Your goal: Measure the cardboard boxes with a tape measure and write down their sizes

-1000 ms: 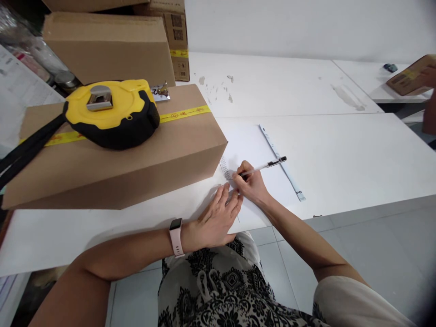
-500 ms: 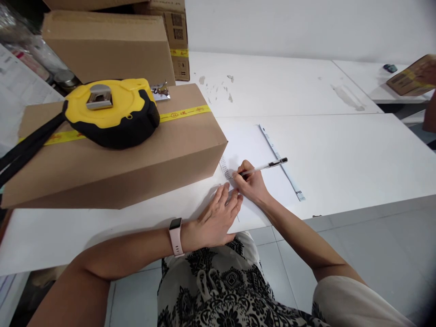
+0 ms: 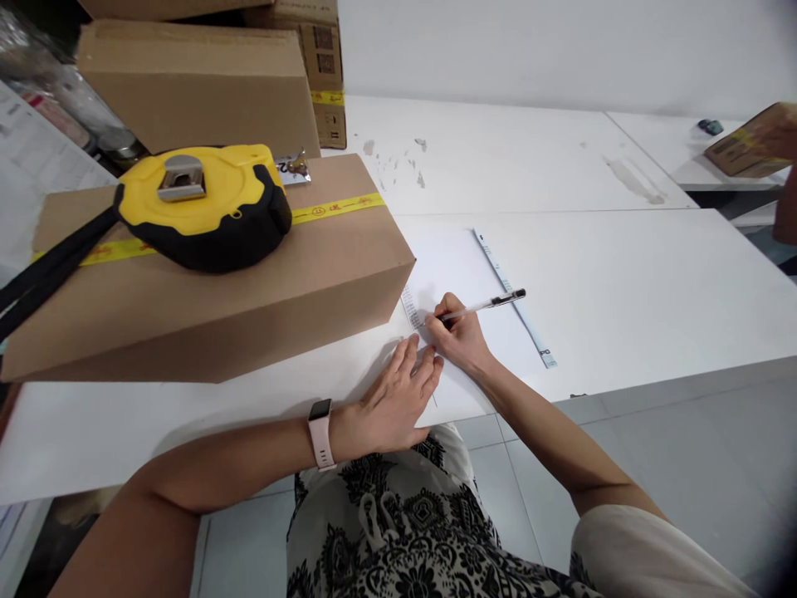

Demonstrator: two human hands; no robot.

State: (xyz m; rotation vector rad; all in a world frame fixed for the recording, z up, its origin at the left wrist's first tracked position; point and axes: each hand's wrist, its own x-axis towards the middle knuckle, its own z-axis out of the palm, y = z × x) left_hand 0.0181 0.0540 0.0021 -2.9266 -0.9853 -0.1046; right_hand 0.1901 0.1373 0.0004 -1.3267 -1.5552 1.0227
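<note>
My right hand is closed around a pen with a clear barrel and a black cap end. Its tip is at the written lines on a white sheet of paper. My left hand lies flat on the paper's near left part, fingers stretched and holding nothing, close beside my right hand. Along the right side of the sheet runs a narrow pale-blue printed strip. Part of the sheet is hidden under my hands.
To the left lies a taped cardboard box, with a yellow and black tape measure on top. More boxes stand behind it. The white table extends right, where another person's hand touches a small box.
My hands and the pen stay practically in place. At the far right, the other person's hand has shifted slightly on the small box.
</note>
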